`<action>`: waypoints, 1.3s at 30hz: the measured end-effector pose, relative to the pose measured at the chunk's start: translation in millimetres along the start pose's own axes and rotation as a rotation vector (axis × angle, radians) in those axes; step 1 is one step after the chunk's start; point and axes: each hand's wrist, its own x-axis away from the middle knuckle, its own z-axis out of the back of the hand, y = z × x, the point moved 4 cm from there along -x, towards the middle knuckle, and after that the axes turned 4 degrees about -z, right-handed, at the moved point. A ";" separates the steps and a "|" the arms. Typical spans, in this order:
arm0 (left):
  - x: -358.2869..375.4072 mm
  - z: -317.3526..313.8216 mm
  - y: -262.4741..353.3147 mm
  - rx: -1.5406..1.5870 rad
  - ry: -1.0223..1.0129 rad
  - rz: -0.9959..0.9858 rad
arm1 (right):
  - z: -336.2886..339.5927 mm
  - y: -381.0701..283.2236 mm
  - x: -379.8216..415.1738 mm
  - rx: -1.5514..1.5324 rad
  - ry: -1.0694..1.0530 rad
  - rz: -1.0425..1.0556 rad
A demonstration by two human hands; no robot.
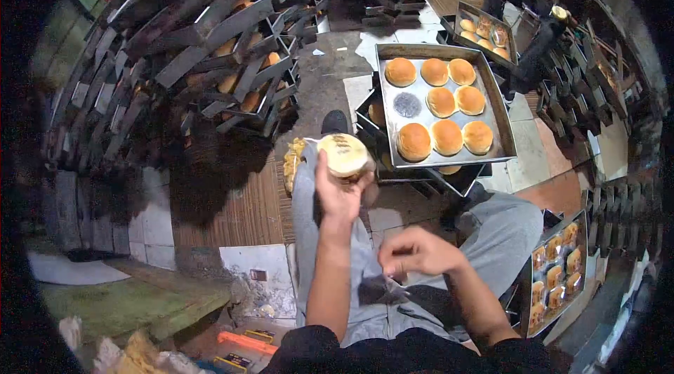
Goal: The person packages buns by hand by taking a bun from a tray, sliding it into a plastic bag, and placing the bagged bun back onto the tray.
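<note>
Bun (342,154): I see it round and pale, its underside turned up, raised above my knee beside the tray.
Left hand (338,194): fingers gripping the bun.
Right hand (416,252): fingers curled in; whether they hold anything, I cannot tell.
Tray (497,114): metal, holding golden buns.
Room: tiled floor (535,155), stacked dark racks (210,44).

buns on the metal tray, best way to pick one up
Take a bun by its rounded sides, fingers coming straight down from above. The buns sit close together on the flat tray, so the domed tops are the only open approach.
</note>
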 end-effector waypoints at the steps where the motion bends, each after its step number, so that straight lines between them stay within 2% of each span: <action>1: 6.6 -2.7 11.2 -0.030 -0.054 0.003 | 11.8 1.6 -0.3 0.091 0.279 -0.048; 2: 18.1 -5.6 17.6 -0.060 -0.104 0.007 | 20.9 -4.3 -6.2 0.122 0.650 0.170; 4: 64.5 -27.8 20.6 -0.243 -0.082 -0.035 | 20.4 -28.4 -7.8 0.254 0.890 0.371; 5: 84.9 -24.8 12.2 -0.298 -0.040 -0.046 | 22.8 -16.4 -15.6 0.261 0.800 0.439; 6: 105.8 -9.5 11.2 -0.453 -0.013 -0.002 | 19.4 -17.4 -18.2 0.394 0.805 0.463; 8: 124.5 34.3 39.4 -0.935 -0.028 0.234 | 24.1 3.1 -29.7 0.220 0.858 0.520; 9: 130.7 25.4 48.6 -0.939 -0.025 0.235 | 21.6 5.4 -32.8 0.215 0.858 0.520; 11: 134.5 -3.1 81.2 -1.865 0.129 -0.196 | 24.0 7.9 -39.0 0.009 0.898 0.487; 12: 128.3 -6.3 80.5 -1.867 0.120 -0.190 | 22.6 5.2 -42.9 0.007 0.906 0.484; 14: 121.2 -32.0 84.3 -1.562 -0.142 -0.894 | 20.7 -5.8 -49.3 0.125 0.905 0.556; 16: 110.4 -27.8 86.0 -1.509 -0.177 -0.846 | 17.5 -15.5 -44.8 0.227 0.920 0.534; 18: 105.3 -32.8 93.2 -1.276 -0.295 -0.835 | -4.8 -54.7 -24.6 0.745 0.963 0.674; 19: 107.6 -34.7 96.1 -1.231 -0.341 -0.950 | -14.0 -66.4 -11.5 0.796 1.012 0.761; 20: 115.9 -34.2 97.2 -1.228 -0.354 -0.934 | -10.6 -54.6 -8.1 0.800 1.111 0.865; 22: 118.3 -21.1 96.4 -1.074 -0.101 -0.498 | 21.4 -16.4 -25.4 0.307 1.097 0.629; 23: 112.6 -15.0 89.8 -0.977 -0.109 -0.509 | 28.5 7.6 -29.5 -0.442 0.895 0.430; 24: 110.7 -7.0 88.4 -0.971 -0.120 -0.501 | 29.1 10.8 -23.9 -0.439 0.909 0.432; 26: 107.4 4.7 87.1 -0.844 -0.166 -0.474 | 29.6 12.1 -19.6 -0.220 0.839 0.352; 28: 108.8 -12.0 91.5 -0.871 -0.102 -0.430 | 35.4 -6.4 -19.2 -0.177 0.961 0.514; 30: 98.5 -37.0 97.2 -1.086 -0.184 -0.775 | 45.7 -26.3 -26.4 -0.097 0.943 0.318; 32: 82.3 -42.1 98.4 -1.189 -0.132 -0.718 | 54.5 -24.5 -56.3 -0.249 0.770 0.176; 34: 80.2 -43.2 108.8 -1.488 -0.054 -0.845 | 78.6 13.0 -89.1 -0.368 0.799 0.179; 35: 86.6 -37.1 117.4 -1.509 -0.092 -0.755 | 81.6 23.6 -92.8 -0.323 0.794 0.190; 36: 95.2 -34.9 123.0 -1.523 -0.086 -0.774 | 70.1 34.0 -94.5 -0.452 0.727 0.156; 38: 116.9 -8.9 122.4 -1.266 0.144 -0.360 | 47.8 76.1 -105.6 -0.543 0.594 0.173; 39: 123.1 14.0 121.4 -1.195 0.158 -0.281 | 30.3 90.3 -108.1 -0.697 0.557 0.092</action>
